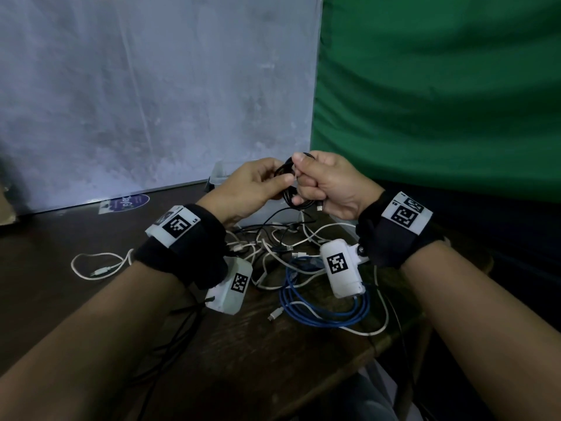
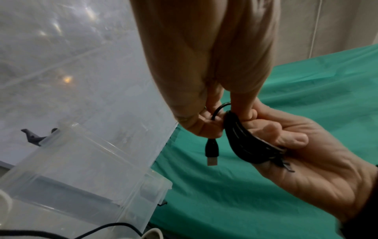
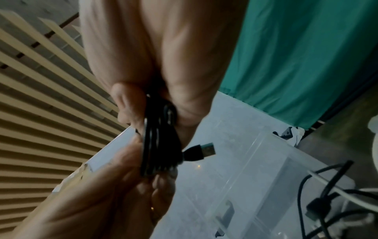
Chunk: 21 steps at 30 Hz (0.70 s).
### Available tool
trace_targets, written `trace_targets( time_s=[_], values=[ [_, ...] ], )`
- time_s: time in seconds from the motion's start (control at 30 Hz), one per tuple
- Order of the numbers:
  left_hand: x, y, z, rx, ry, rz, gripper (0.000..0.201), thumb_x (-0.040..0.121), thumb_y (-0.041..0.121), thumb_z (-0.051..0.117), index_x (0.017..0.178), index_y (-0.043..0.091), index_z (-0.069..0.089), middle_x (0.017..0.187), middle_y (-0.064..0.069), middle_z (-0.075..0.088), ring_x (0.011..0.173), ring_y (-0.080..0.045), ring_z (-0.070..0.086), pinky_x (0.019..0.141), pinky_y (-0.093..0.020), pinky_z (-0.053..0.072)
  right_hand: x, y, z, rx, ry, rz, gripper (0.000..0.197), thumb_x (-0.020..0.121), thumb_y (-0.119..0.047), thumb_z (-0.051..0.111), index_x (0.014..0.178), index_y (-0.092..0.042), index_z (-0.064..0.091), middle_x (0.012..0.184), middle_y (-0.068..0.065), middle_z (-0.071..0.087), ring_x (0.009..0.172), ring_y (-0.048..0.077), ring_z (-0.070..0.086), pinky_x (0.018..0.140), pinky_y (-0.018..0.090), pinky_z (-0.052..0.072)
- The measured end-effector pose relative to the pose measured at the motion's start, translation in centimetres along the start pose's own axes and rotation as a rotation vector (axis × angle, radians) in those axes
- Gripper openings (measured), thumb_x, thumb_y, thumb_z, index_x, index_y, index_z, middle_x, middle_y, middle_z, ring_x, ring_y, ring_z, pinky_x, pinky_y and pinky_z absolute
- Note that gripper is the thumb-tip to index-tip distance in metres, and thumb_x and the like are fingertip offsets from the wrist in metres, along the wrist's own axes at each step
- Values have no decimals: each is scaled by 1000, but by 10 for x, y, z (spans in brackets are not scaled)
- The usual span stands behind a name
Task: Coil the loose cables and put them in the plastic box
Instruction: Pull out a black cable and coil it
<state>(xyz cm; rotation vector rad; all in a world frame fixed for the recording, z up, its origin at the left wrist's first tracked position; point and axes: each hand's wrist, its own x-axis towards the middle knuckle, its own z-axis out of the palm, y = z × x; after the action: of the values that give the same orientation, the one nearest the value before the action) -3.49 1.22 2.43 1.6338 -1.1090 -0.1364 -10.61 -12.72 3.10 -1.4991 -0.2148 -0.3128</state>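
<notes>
Both of our hands meet above the table (image 1: 106, 299), holding one black cable (image 1: 288, 189) wound into a small coil. Our left hand (image 1: 249, 189) pinches the end of it near the USB plug (image 2: 211, 153), which hangs down free, fingers curled round the strand. Our right hand (image 1: 331, 186) grips the bundled loops between thumb and curled fingers, the coil lying across its palm in the left wrist view. Just behind and below our hands stands the clear plastic box (image 2: 81, 169), open at the top, and we cannot tell whether any cable lies in it. On the table beneath our wrists the other cables lie loose and tangled: several white cables (image 1: 97, 265) and a blue cable (image 1: 321, 311) in rough loops, well apart from the box's opening.
</notes>
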Motion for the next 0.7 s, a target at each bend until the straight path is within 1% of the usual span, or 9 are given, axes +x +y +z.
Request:
trace_targets(
  time_s=[0.03,0.1,0.2,0.27,0.37,0.47,0.57,0.63,0.7],
  values=[
    [-1,1,-1,-9,11,-11,5,95,11,52,94,8,56,84,-9,56,76,-13,54,69,-16,46,1,1,-1,-16,14,-17,24,99,-18,47,77,-8,48,49,-4,36,36,4,32,52,25,52],
    [-1,3,-1,-3,65,-39,12,95,10,51,83,11,52,72,-3,50,58,-1,49,55,-9,41,5,5,-3,-72,52,-61,19,97,-14,49,79,-7,51,53,-3,42,40,5,39,53,26,54],
    [0,2,-3,16,134,-43,23,95,12,53,73,15,47,63,-1,43,46,1,41,47,-9,35,8,10,-9,-204,77,-101,19,98,-9,48,82,-10,58,58,-2,49,47,8,49,59,27,50],
    [0,0,-4,-1,125,-43,22,94,12,53,73,15,47,66,-4,45,52,-3,43,50,-10,39,8,13,-11,-273,96,-95,23,99,-11,46,82,-13,61,60,1,50,49,8,50,56,23,45],
    [-2,-4,-5,-128,75,-43,14,94,7,51,82,13,53,85,-13,52,72,-12,52,64,-14,48,8,13,-13,-285,136,-100,27,101,-15,42,80,-11,59,55,-2,48,46,8,48,51,18,42],
    [-1,-6,-10,-81,113,23,14,92,1,54,83,11,55,80,-7,57,63,-5,54,66,-16,49,8,14,-13,-219,129,-71,30,102,-17,38,76,-11,50,53,-2,39,45,7,41,51,19,39],
    [3,-6,-19,33,171,114,19,91,0,55,77,13,54,67,2,57,57,-4,52,63,-18,47,6,14,-10,-210,106,-19,30,102,-19,37,74,-13,46,47,-11,38,42,2,35,46,15,35],
    [7,-6,-24,109,235,141,21,93,3,53,77,17,53,65,0,54,56,-6,51,63,-20,46,4,13,-9,-259,90,-3,30,102,-20,40,73,-14,45,53,-10,40,44,0,36,46,15,34],
    [11,-7,-28,96,363,126,23,95,5,50,77,19,52,68,-1,53,55,-6,51,62,-21,47,3,13,-8,-275,55,18,26,101,-21,42,75,-14,44,62,-6,41,45,0,38,45,18,29]
  ],
)
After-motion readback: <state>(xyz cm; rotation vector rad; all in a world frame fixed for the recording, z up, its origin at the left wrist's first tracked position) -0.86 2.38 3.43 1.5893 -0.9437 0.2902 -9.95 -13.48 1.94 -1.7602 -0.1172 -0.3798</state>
